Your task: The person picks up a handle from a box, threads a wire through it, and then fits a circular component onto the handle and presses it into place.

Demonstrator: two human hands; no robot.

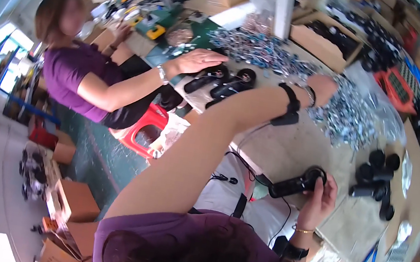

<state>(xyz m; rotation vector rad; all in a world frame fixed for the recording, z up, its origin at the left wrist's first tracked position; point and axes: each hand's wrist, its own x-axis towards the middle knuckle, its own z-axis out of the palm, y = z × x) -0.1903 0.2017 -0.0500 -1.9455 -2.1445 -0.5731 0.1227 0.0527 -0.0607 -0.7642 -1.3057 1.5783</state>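
Note:
My left arm reaches across the table. My left hand point(321, 88) is at the edge of a pile of small metal hardware point(343, 117), its fingers bent down and hidden from view. Close to the table's near edge, my right hand point(319, 200) grips a black tube-shaped part with a round ring end point(295, 185). The fingers and thumb are around the ring end, and the tube points left. Two similar black parts point(233, 86) lie beyond my left forearm, beside a co-worker's hand point(199, 61).
A co-worker in purple point(81, 70) sits at the left by a red stool point(146, 131). Several black parts point(377, 178) stand at the right, with blue-handled pliers point(368, 257) nearer. A red basket point(397, 89) and an open cardboard box point(325, 42) lie farther back. Thin cables point(239, 158) hang near me.

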